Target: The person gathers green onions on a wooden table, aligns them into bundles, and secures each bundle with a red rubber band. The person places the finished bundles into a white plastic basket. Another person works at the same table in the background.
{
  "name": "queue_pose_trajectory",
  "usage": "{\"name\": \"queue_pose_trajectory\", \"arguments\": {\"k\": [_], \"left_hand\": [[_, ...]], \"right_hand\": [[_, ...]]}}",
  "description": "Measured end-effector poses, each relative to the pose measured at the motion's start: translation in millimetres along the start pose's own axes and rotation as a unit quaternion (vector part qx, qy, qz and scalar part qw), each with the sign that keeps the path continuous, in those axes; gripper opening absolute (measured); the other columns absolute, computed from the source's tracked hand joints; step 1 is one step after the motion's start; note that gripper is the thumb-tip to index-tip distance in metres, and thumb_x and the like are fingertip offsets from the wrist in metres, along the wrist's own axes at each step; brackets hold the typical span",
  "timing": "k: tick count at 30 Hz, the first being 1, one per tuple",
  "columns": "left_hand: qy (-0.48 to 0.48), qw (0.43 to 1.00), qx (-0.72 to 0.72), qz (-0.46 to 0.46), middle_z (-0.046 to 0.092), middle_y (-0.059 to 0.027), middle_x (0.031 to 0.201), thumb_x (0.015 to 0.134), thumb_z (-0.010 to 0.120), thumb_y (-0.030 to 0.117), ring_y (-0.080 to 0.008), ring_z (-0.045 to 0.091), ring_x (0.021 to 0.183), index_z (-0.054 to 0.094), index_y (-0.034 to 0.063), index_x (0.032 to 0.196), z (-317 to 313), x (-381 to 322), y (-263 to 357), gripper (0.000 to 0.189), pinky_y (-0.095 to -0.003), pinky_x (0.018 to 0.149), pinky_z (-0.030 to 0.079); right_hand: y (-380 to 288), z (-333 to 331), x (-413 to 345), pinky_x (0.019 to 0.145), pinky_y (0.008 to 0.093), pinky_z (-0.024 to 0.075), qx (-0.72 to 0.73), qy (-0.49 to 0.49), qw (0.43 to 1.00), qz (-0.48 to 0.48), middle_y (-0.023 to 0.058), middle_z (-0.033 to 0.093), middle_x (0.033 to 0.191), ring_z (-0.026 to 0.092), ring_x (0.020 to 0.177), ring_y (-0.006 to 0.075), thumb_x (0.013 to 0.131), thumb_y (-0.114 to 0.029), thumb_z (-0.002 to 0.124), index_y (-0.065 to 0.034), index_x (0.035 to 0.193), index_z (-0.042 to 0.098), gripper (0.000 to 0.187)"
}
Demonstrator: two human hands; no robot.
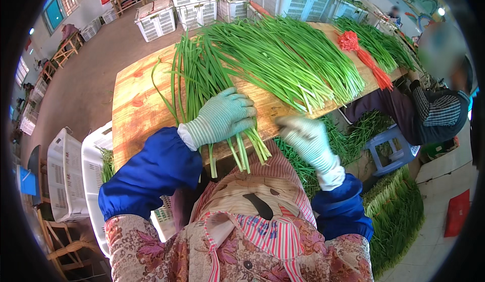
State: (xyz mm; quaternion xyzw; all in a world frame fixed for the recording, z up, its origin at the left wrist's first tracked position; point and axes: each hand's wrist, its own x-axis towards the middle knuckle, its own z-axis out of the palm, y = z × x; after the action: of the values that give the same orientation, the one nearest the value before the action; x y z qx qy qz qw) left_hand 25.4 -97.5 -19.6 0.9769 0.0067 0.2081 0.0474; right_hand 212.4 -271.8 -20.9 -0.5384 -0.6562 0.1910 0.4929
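My left hand (227,113), in a pale green striped glove, lies over a small bunch of garlic chives (201,73) on the wooden table (140,104). The pale stem ends stick out past the table's near edge. Just right of them, my right hand (303,134), gloved alike and blurred, is off the near edge; its fingers are too blurred to tell whether they hold anything. A wide layer of garlic chives (280,58) covers the far middle of the table, stems towards me. To its right lies a bundle of red ties (363,56).
White plastic crates (155,24) stand beyond the table, others (98,191) at the left. A person (435,107) sits at the right by a blue plastic stool (392,149). Loose greens (303,168) lie below the table, and stacked chives (396,213) at the lower right.
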Motion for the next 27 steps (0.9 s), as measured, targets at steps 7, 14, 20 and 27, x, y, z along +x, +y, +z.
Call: {"name": "queue_pose_trajectory", "arguments": {"k": [7, 14, 20, 27], "left_hand": [[-0.041, 0.998, -0.016, -0.055, 0.064, -0.0063, 0.092, 0.083, 0.06, 0.027, -0.0261, 0.06, 0.088, 0.066, 0.0103, 0.091, -9.8, -8.9, 4.7, 0.02, -0.0416, 0.093, 0.039], [0.074, 0.995, 0.005, -0.06, 0.055, -0.0085, 0.069, 0.077, 0.067, 0.019, -0.0288, 0.055, 0.069, 0.064, 0.0044, 0.075, -5.5, -15.9, 3.2, 0.015, -0.0397, 0.067, 0.042], [0.108, 0.991, -0.006, -0.079, 0.053, -0.0097, 0.064, 0.078, 0.066, 0.021, -0.0299, 0.054, 0.064, 0.063, 0.0047, 0.073, -2.7, -16.6, 3.8, 0.017, -0.0408, 0.06, 0.042], [0.097, 0.992, -0.007, -0.085, 0.058, -0.0102, 0.071, 0.076, 0.067, 0.014, -0.0303, 0.057, 0.068, 0.064, 0.0037, 0.082, -4.0, -16.4, 3.0, 0.012, -0.0403, 0.061, 0.043]], "right_hand": [[20.9, -60.2, 25.5, 0.067, 0.0305, 0.0479, -0.247, 0.187, 0.951, -0.014, 0.0093, 0.066, 0.085, 0.061, 0.073, 0.021, 0.084, -0.007, 0.06, -0.0036, 0.101, 0.063, 0.018], [31.5, -60.0, 46.0, 0.072, 0.0402, 0.0488, -0.457, 0.095, 0.883, 0.054, 0.0142, 0.065, 0.088, 0.061, 0.08, 0.0325, 0.08, -0.026, 0.067, -0.0066, 0.1, 0.064, 0.028], [38.8, -64.0, 31.5, 0.065, 0.0236, 0.0479, -0.072, 0.104, 0.972, 0.199, 0.006, 0.066, 0.08, 0.058, 0.069, 0.0094, 0.086, -0.009, 0.062, 0.0046, 0.106, 0.063, 0.024], [42.2, -54.1, 34.7, 0.068, 0.0226, 0.0489, -0.165, 0.191, 0.966, 0.064, 0.0068, 0.065, 0.088, 0.059, 0.072, 0.0107, 0.088, -0.007, 0.06, 0.0029, 0.109, 0.061, 0.023]]}}
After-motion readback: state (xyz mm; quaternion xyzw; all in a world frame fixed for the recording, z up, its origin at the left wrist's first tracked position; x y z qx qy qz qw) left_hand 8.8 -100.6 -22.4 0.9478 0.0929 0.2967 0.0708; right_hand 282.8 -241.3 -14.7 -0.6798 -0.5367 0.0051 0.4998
